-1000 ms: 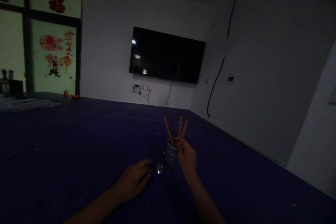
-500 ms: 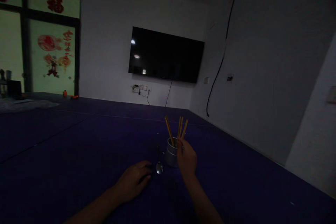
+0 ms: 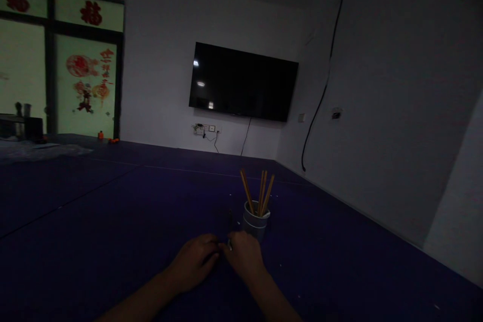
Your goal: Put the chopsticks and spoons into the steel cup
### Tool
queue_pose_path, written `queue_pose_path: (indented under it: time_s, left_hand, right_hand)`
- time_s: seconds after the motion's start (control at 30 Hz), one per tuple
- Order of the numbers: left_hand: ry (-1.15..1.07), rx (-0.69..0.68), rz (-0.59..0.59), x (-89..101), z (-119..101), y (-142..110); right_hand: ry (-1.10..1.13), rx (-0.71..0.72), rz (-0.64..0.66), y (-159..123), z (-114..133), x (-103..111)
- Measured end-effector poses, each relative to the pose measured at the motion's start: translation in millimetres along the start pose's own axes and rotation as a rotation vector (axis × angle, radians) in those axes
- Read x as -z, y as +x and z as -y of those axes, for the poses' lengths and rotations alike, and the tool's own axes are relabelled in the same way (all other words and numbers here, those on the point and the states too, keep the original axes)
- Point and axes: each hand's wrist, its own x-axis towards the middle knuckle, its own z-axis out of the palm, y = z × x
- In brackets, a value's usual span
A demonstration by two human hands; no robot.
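Note:
My right hand (image 3: 244,255) is low over the table, its thumb and fingers closed around the bowl end of a metal spoon (image 3: 230,244). Most of the bowl is hidden by the fingers; the dark handle points away from me. Just left of it, my left hand (image 3: 194,260) rests on the table with thumb and fingers apart, and no object shows in it. Behind my right hand stands a grey cup (image 3: 253,225), upright. Several wooden chopsticks (image 3: 261,192) lean in it, and a pale piece shows at its right rim.
The purple-blue tabletop (image 3: 151,206) has small white specks near the cup. Clear plastic sheeting (image 3: 49,151) and small orange objects (image 3: 113,140) lie at the far left. A television (image 3: 243,82) hangs on the far wall; a black cable (image 3: 324,88) runs down the right wall.
My right hand has left the chopsticks in the cup and come down and left to the spoon. My left hand has barely moved. The view has shifted slightly.

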Motion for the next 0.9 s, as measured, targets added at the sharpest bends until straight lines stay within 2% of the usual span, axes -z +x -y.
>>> queue_pose_path:
  time_s: [0.43,0.9]
  left_hand:
    - [0.002,-0.013,-0.004,-1.6,-1.9,0.0]
    - [0.04,-0.003,-0.007,-3.6,-1.3,-0.8]
  right_hand:
    - [0.076,-0.171,-0.011,1.1,-5.0,-11.1]
    - [0.11,-0.185,-0.03,1.9,-6.5,-16.1]
